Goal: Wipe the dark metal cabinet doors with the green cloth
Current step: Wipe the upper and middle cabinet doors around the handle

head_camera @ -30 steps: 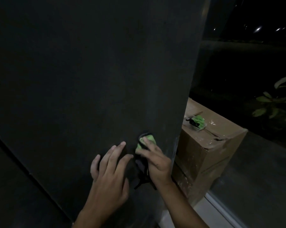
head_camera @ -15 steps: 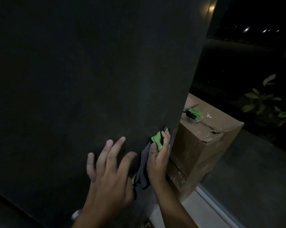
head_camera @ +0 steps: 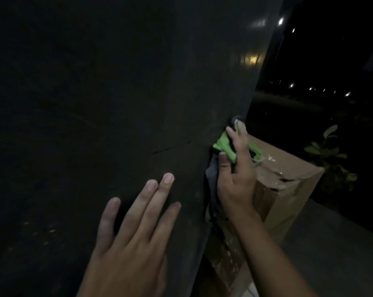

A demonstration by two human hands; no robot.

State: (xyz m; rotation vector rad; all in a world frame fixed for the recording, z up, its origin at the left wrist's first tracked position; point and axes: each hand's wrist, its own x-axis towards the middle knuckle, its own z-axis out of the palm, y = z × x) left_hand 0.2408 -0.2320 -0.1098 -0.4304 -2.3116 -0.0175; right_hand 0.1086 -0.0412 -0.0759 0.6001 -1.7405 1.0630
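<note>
Dark matte cabinet door (head_camera: pixel 117 103), right hand (head_camera: pixel 237 179) gripping crumpled green cloth (head_camera: pixel 224 145), left hand (head_camera: pixel 134 239) spread flat

Left hand (head_camera: pixel 134 232) flat, fingers straight and slightly spread. Right hand (head_camera: pixel 237 179) higher, thumb and fingers gripping the green cloth (head_camera: pixel 224 146).

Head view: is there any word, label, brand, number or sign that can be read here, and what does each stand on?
No text can be read in this frame.
Dark metal cabinet door: no label or number shows.
Cardboard box: only pale specks and smears, no letters.
Green cloth, held in the right hand: no tag or print shows.
</note>
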